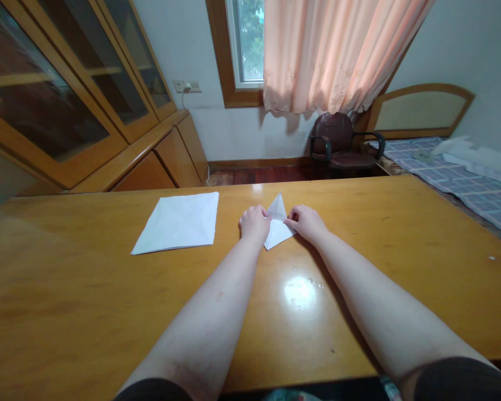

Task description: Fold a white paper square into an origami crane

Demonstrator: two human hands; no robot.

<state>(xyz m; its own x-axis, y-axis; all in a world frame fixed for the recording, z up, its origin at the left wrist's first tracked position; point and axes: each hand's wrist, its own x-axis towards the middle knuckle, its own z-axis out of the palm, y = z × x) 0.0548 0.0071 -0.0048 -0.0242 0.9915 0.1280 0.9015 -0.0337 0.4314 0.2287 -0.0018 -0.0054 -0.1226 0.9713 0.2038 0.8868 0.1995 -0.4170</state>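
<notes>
A small folded sheet of white paper (279, 233) lies on the wooden table between my two hands, with a pointed flap standing up or lying away from me at its far side. My left hand (254, 224) presses on its left edge, fingers curled and closed on the paper. On the opposite edge, my right hand (307, 223) pinches the paper between thumb and forefinger. Parts of the paper's left side are hidden under my left hand. To the left lies a stack of flat white paper sheets (179, 221), apart from both hands.
The shiny wooden table (108, 312) spans the view. Beyond it are a glass-door cabinet (121, 72) at left, a brown armchair (338, 142), a pink curtain (325, 50) over the window, and a bed (463, 178) with a checked cover at right.
</notes>
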